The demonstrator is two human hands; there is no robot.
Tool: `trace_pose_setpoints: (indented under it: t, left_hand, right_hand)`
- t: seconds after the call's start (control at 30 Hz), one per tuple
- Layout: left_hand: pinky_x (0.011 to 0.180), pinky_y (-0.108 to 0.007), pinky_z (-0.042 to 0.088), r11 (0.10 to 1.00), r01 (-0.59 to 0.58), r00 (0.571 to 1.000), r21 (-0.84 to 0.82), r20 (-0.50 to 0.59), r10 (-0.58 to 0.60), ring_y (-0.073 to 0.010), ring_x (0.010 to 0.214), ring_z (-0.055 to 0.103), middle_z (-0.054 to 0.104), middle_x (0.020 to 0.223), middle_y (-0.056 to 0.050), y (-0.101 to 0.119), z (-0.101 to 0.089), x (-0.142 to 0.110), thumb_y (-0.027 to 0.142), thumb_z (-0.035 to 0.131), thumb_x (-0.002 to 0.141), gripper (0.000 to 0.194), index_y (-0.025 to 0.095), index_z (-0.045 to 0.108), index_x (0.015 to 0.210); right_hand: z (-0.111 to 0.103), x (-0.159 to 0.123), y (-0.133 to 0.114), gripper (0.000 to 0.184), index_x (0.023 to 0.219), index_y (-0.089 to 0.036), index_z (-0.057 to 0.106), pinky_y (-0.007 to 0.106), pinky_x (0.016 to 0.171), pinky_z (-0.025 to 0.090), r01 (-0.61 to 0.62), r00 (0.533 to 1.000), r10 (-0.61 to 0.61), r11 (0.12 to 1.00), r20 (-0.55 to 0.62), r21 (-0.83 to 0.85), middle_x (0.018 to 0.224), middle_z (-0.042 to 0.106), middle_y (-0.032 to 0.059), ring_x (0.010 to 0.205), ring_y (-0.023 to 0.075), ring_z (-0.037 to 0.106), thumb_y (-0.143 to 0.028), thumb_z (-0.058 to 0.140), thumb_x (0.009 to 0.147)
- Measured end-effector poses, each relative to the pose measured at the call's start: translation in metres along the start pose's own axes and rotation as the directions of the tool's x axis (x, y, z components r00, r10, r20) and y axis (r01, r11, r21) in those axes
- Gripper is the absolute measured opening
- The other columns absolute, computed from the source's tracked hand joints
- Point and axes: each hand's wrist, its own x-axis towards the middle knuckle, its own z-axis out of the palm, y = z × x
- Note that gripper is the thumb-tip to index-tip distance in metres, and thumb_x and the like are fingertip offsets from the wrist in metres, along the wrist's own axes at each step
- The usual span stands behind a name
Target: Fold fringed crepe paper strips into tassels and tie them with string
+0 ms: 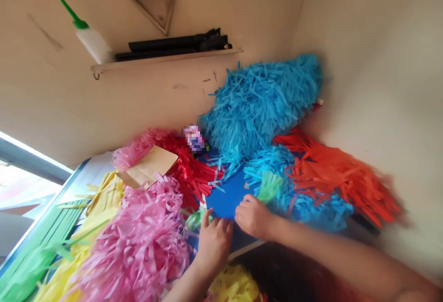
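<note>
My left hand point(213, 242) rests its fingers on the lower edge of a dark blue paper sheet point(226, 196), beside a pale green paper fringe point(194, 219). My right hand point(252, 216) lies on the same sheet, its fingertips pressed against the paper. A light green fringe point(270, 186) stands just above my right hand. Heaps of cut paper fringe surround the sheet: sky blue point(259, 103), orange-red point(332, 177), red point(187, 168), and pink point(134, 242). Yellow fringe point(235, 286) lies beneath my forearms.
A brown kraft paper piece point(148, 166) lies on the fringes, and a blurred small object point(194, 138) sits behind them. Beige walls meet behind the heaps. A wall shelf point(166, 64) holds black items point(176, 46) and a white bottle with a green nozzle point(90, 44).
</note>
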Motion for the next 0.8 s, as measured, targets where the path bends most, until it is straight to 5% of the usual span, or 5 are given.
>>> trace_pose_setpoints:
  t: [0.1, 0.17, 0.4, 0.63, 0.8]
  left_hand:
    - [0.113, -0.047, 0.029, 0.995, -0.021, 0.992, -0.095, -0.126, 0.009, -0.0134, 0.069, 0.067, 0.075, 0.077, 0.003, 0.001, -0.029, -0.001, 0.011, 0.051, 0.095, 0.022, 0.022, 0.069, 0.09]
    - [0.118, -0.046, 0.024, 0.979, -0.076, 0.974, -0.189, -0.226, 0.032, -0.0128, 0.079, 0.071, 0.078, 0.086, 0.003, 0.003, -0.056, -0.001, 0.015, 0.052, 0.097, 0.019, 0.023, 0.069, 0.098]
    - [0.119, -0.04, 0.025, 0.979, -0.085, 0.926, -0.186, -0.376, 0.009, -0.0107, 0.076, 0.072, 0.079, 0.082, 0.004, 0.015, -0.113, 0.009, 0.018, 0.052, 0.098, 0.017, 0.023, 0.069, 0.096]
    - [0.099, -0.027, 0.05, 0.937, 0.056, 0.927, -0.345, -0.33, -0.177, -0.0122, 0.079, 0.073, 0.076, 0.085, 0.001, 0.015, -0.103, -0.015, 0.01, 0.062, 0.089, 0.016, 0.022, 0.066, 0.099]
    - [0.069, -0.018, 0.058, 0.754, 0.199, 0.886, -0.627, -0.213, -0.411, -0.0126, 0.075, 0.073, 0.074, 0.083, 0.002, 0.018, -0.103, -0.017, 0.018, 0.064, 0.089, 0.008, 0.025, 0.066, 0.092]
  right_hand:
    - [-0.033, 0.003, -0.018, 0.02, 0.075, -0.017, 0.066, 0.034, 0.072, 0.038, -0.282, 0.958, 0.286, 0.905, 0.035, 0.319, 0.076, 0.067, 0.0043, 0.073, 0.0178, 0.058, -0.017, 0.054, 0.091]
    - [-0.059, 0.007, -0.025, 0.015, 0.083, -0.019, 0.071, 0.031, 0.076, 0.042, -0.443, 0.881, 0.444, 0.647, 0.166, 0.621, 0.086, 0.071, 0.0036, 0.082, 0.0172, 0.063, -0.022, 0.058, 0.09]
    - [-0.096, 0.029, -0.027, 0.034, 0.071, -0.013, 0.07, 0.024, 0.066, 0.04, -0.495, 0.791, 0.186, -0.364, 0.582, 0.789, 0.069, 0.066, 0.0002, 0.063, 0.0112, 0.055, -0.046, 0.078, 0.068]
    - [-0.079, 0.032, -0.066, 0.046, 0.068, -0.013, 0.063, 0.02, 0.048, 0.032, -0.349, 0.72, 0.415, -0.476, 0.556, 0.807, 0.054, 0.058, -0.0041, 0.045, 0.0062, 0.048, -0.051, 0.088, 0.059]
    - [-0.075, 0.039, -0.082, 0.048, 0.074, -0.015, 0.059, 0.018, 0.046, 0.033, -0.249, 0.682, 0.517, -0.502, 0.518, 0.828, 0.049, 0.06, -0.0041, 0.043, 0.0081, 0.054, -0.052, 0.087, 0.063]
